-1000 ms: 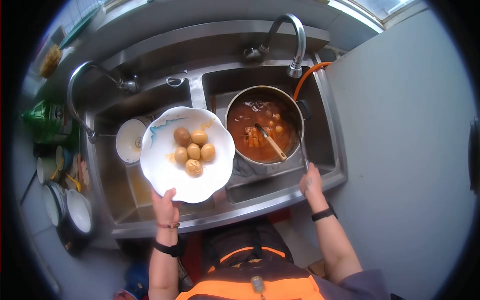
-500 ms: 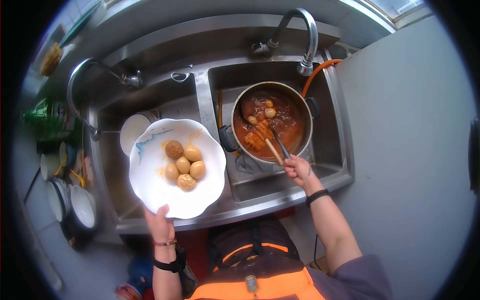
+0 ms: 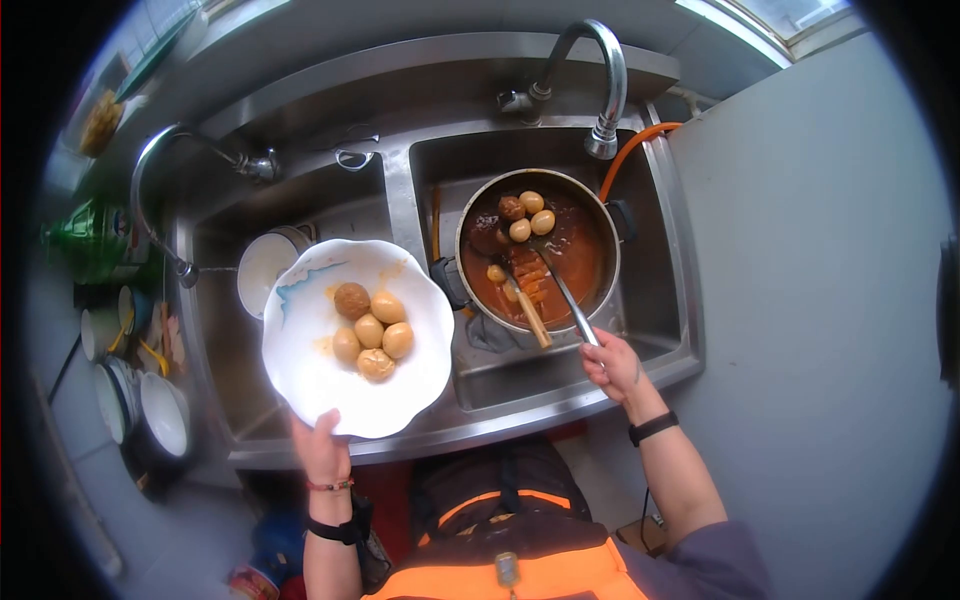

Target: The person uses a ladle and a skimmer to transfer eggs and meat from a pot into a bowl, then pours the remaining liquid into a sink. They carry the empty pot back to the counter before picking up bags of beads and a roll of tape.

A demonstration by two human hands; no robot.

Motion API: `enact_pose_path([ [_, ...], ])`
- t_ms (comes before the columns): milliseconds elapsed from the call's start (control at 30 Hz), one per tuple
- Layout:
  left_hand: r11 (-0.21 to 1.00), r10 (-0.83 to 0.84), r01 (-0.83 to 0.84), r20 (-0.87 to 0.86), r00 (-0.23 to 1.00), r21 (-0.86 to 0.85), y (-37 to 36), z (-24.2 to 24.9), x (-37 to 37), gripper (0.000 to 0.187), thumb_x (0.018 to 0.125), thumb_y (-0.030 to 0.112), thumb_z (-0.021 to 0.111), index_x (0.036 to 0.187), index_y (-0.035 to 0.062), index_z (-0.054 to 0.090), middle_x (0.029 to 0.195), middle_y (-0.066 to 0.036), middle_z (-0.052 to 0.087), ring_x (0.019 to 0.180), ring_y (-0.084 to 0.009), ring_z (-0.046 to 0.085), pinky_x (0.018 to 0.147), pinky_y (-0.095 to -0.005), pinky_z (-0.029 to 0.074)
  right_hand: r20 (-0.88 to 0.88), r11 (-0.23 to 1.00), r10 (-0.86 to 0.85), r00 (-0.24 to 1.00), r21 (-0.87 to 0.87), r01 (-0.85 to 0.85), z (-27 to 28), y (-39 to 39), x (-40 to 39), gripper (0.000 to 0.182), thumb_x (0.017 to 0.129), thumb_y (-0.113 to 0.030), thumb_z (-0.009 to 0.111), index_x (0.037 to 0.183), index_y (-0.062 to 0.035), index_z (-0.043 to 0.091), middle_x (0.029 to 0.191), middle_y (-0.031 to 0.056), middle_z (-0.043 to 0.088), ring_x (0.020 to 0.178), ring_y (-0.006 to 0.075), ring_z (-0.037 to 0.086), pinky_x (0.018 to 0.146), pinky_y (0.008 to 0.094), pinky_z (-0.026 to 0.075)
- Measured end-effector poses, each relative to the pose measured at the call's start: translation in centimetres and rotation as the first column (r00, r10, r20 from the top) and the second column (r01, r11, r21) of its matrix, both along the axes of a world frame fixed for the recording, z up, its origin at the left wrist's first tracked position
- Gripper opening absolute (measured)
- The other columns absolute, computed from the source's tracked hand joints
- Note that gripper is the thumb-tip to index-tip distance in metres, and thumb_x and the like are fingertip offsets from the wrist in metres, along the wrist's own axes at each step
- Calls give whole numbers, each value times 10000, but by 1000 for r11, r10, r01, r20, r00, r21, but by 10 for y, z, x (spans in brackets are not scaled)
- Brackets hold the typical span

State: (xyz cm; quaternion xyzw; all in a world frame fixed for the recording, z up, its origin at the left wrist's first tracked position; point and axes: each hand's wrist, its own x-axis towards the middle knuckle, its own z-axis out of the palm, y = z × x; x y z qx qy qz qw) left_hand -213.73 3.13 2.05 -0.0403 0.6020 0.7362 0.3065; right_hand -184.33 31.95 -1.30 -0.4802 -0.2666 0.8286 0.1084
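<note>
My left hand (image 3: pixel 322 448) grips the near rim of a white scalloped bowl (image 3: pixel 400 402), held over the left basin. In it lie several brown eggs (image 3: pixel 369 331) and one darker, rough ball (image 3: pixel 352 300). My right hand (image 3: pixel 611 364) is closed round the metal handle of a ladle (image 3: pixel 570 300), whose head is in a pot (image 3: pixel 612 270) of reddish-brown broth. Several small eggs (image 3: pixel 542 222) and a dark ball (image 3: pixel 511 208) are gathered at the ladle's head, which they and the broth hide. A wooden-handled utensil (image 3: pixel 535 318) leans in the pot beside scored orange-brown pieces (image 3: pixel 530 272).
The pot stands in the right basin of a steel double sink (image 3: pixel 400 200). Two curved faucets (image 3: pixel 605 90) rise behind. A white bowl (image 3: pixel 262 270) sits in the left basin. Stacked bowls (image 3: pixel 165 410) and a green bottle (image 3: pixel 95 240) are at left; a grey-white surface lies right.
My right hand has moved slightly right and down. The ladle now bunches more eggs and a dark ball at the pot's far side. The wooden handle has separated from the ladle's handle, leftward.
</note>
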Motion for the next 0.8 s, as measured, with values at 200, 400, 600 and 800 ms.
enact_pose_path([
  [200,999,26,-25,54,998,-30,13,1,6,592,699,-51,502,1264,28,343,1124,-119,488,976,-260,565,673,-350,573,35,997,73,997,-25,-72,2,-34,-11,276,841,-4,496,1112,-43,463,689,-26,405,504,32,344,379,148,265],
  [400,998,28,-24,67,997,-54,13,-4,7,582,698,-51,488,1257,24,343,1129,-132,482,976,-275,565,672,-366,575,439,883,227,869,283,-374,-10,-77,-29,369,803,-60,553,1162,-17,477,773,75,535,535,121,507,442,264,422],
  [600,998,43,-41,50,998,-44,9,-9,6,589,697,-53,481,1263,20,335,1147,-138,472,999,-284,553,680,-376,574,540,575,158,827,630,-522,-65,-106,-10,434,812,-50,532,1230,-18,416,667,47,528,495,106,497,417,245,412],
  [800,996,48,-45,34,998,-77,12,-8,5,602,705,-49,477,1280,23,317,1139,-150,481,966,-291,571,635,-376,581,507,527,149,849,686,-502,-53,-103,-10,422,818,-43,531,1223,-25,417,690,31,508,504,88,472,403,219,384],
])
